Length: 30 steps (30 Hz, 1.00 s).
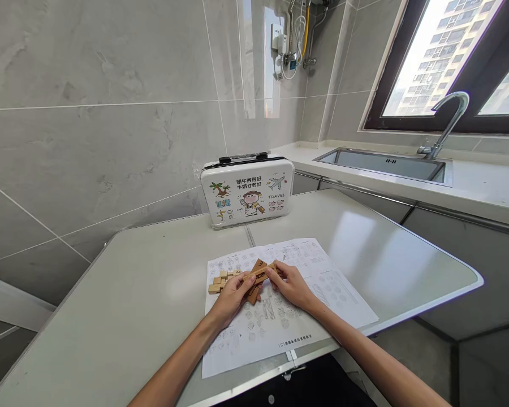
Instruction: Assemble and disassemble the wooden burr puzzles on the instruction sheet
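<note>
Both my hands meet over a printed instruction sheet (305,333) spread on the table. My left hand (233,295) is closed around notched wooden puzzle pieces (254,294), which cross each other at an angle. From the other side, my right hand (289,284) pinches the end of a lighter wooden piece (261,275) that lies across them. Dark markings show on some of the wood. Just beyond my left hand, several loose wooden blocks (217,284) rest on the sheet's left part, partly hidden by that hand.
A white cartoon-printed case (250,195) with a black handle stands at the back of the folding table (152,282), near the tiled wall. To the right are a counter with a sink (385,164) and a faucet (452,118), under a window.
</note>
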Motion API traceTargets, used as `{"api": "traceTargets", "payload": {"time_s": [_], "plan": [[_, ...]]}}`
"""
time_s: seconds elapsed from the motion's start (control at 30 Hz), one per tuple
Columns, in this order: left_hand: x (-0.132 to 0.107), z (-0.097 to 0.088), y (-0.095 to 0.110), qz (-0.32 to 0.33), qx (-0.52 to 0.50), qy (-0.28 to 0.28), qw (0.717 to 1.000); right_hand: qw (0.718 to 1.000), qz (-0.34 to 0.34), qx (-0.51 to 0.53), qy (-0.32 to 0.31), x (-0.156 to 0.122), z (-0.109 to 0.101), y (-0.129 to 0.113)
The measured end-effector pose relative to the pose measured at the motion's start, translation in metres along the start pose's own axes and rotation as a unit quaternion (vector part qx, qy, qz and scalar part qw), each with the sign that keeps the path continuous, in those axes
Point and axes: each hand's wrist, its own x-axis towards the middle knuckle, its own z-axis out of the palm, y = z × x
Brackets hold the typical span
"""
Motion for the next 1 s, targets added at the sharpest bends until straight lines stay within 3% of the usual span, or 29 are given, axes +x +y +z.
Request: {"api": "traceTargets", "payload": {"time_s": [0.2,0.4,0.7,1.0], "plan": [[-0.003,0.006,0.007,-0.022,-0.092,-0.009,0.995,0.993,0.047,0.102,0.022,0.005,-0.005,-0.003],[-0.003,0.005,0.005,-0.047,-0.081,-0.021,0.995,0.980,0.063,0.162,0.098,0.007,-0.011,-0.003],[-0.004,0.008,0.005,-0.038,-0.060,-0.043,0.997,0.970,0.073,0.188,0.135,0.008,-0.012,-0.002],[-0.004,0.007,0.001,-0.035,-0.011,-0.064,0.997,0.983,0.034,0.164,0.072,0.007,-0.006,0.005]]}}
